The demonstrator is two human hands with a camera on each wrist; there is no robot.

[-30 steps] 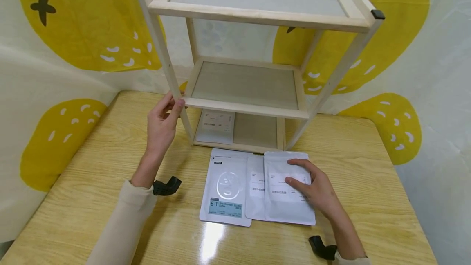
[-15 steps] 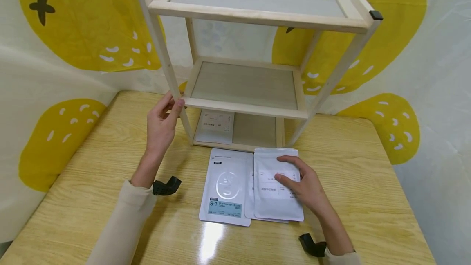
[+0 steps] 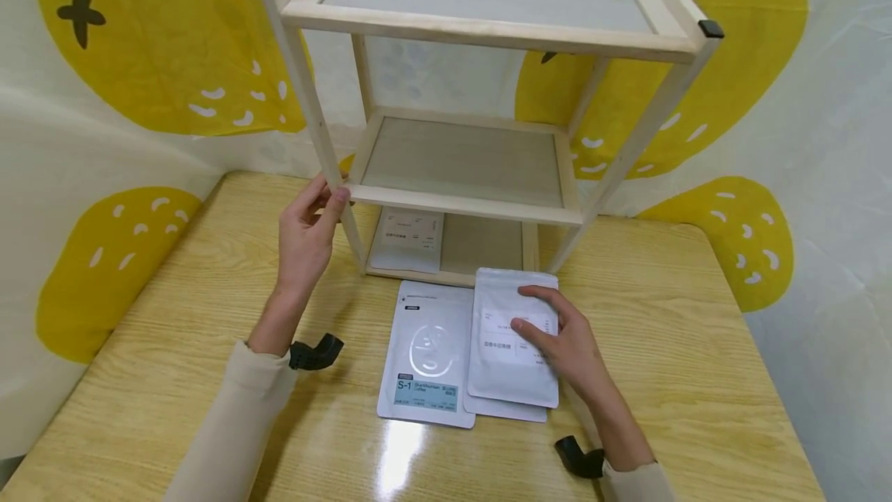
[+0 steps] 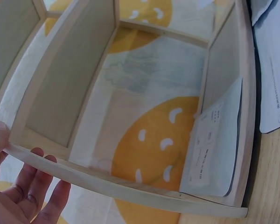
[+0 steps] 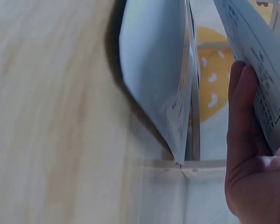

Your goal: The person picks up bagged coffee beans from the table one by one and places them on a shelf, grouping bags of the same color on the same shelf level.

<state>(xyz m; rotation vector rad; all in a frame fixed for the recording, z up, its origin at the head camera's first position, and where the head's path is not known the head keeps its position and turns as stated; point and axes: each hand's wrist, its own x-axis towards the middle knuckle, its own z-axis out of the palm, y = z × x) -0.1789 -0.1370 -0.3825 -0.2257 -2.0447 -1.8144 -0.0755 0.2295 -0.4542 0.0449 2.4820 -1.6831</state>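
A white pouch (image 3: 512, 374) is held at its right edge in the grip of the right hand (image 3: 571, 343), pinched between thumb and fingers, raised and tilted just in front of the wooden rack (image 3: 488, 31). Below it, partly covered, a second white pouch (image 3: 505, 409) lies on the surface (image 3: 697, 378), next to a pouch with a blue S-1 label (image 3: 427, 359). The left hand (image 3: 304, 232) has its grip around the rack's front-left post at the middle shelf (image 3: 463, 161). Another pouch (image 3: 407, 250) lies at the left of the bottom shelf (image 3: 484, 246). Behind hangs a cloth printed with yellow shapes (image 3: 174, 37).
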